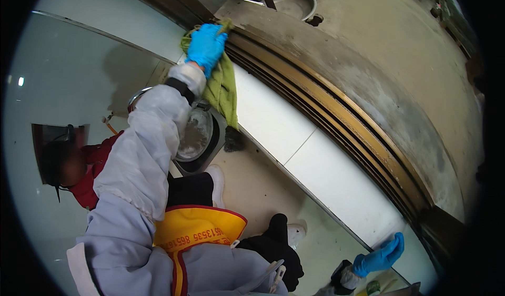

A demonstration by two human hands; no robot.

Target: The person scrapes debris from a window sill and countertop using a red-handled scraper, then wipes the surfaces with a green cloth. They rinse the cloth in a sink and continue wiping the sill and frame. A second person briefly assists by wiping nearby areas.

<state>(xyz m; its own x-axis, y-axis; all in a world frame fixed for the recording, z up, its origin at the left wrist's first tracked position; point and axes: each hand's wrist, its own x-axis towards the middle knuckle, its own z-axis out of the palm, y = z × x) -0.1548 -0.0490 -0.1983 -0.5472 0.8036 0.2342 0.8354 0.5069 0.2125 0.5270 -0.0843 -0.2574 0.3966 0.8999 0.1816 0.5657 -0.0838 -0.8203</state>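
Note:
My left hand (206, 46), in a blue glove, is closed on a green cloth (225, 96) at the corner where the white tiled sill (279, 125) meets the bronze window track (336, 104). The cloth's loose end hangs over the sill's near edge, above a dark tuft (233, 139) whose kind I cannot make out. At the lower right, my right hand (380, 255), also gloved in blue, lies against the sill near its inner edge. Its fingers are stretched out, with nothing visible in them.
Below the cloth stands a dark-rimmed, rounded container (197, 133). Beyond the track lie a concrete ledge (363, 91) and a metal basin (292, 2). A person in red (89, 170) appears at the left, perhaps reflected. A green cylindrical item (373, 287) is near my right wrist.

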